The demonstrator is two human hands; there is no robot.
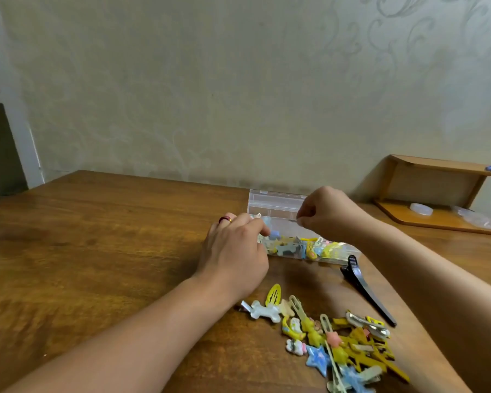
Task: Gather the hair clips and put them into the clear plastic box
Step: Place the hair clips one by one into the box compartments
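The clear plastic box [275,207] stands open at the back of the wooden table [97,245], its lid upright and several coloured hair clips inside. My left hand [234,253] rests at the box's left end, its fingers pinching a small pale clip [258,216] at the rim. Over the box, my right hand [328,212] is closed on a thin metal clip [293,220]. A pile of hair clips [338,338], yellow, blue and white, lies near the front edge. A long black clip [364,287] lies between pile and box.
A low wooden shelf [437,199] stands at the back right against the patterned wall, holding a white round lid, a clear bag, and a small blue thing on top. A white door frame stands at the far left.
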